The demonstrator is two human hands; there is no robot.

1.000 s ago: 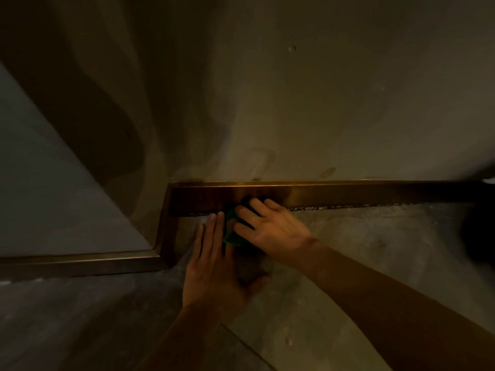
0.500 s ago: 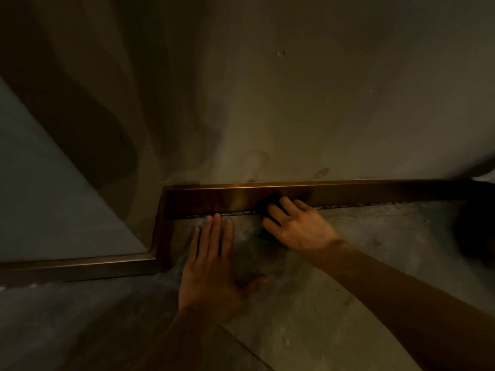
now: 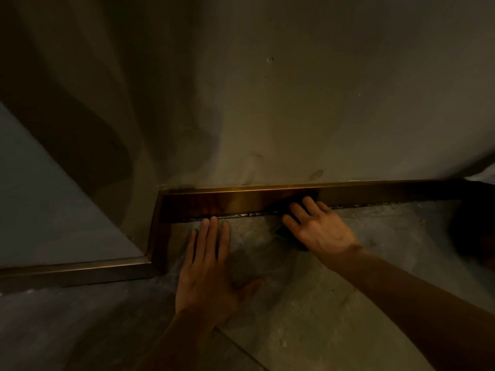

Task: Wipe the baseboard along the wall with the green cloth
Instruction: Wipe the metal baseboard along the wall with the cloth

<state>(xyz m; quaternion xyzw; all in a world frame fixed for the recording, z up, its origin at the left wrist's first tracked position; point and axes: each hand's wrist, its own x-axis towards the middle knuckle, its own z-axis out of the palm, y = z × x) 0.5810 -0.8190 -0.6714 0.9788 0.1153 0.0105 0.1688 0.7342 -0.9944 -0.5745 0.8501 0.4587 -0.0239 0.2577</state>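
Observation:
A shiny brown metal baseboard (image 3: 227, 204) runs along the foot of the grey wall and turns a corner at the left. My right hand (image 3: 318, 226) presses the green cloth (image 3: 281, 232) against the baseboard's face, fingers spread over it; only a dark green edge shows under the palm. My left hand (image 3: 209, 266) lies flat on the concrete floor, fingers apart and pointing at the baseboard, fingertips just short of it, holding nothing.
The baseboard's corner piece (image 3: 158, 236) juts toward me at the left and joins a second strip (image 3: 75, 271) along the left wall. A dark object (image 3: 474, 228) sits at the far right by the wall. The lighting is dim.
My right hand has slid the cloth to the right along the baseboard, away from my left hand. The left hand has stayed planted on the floor.

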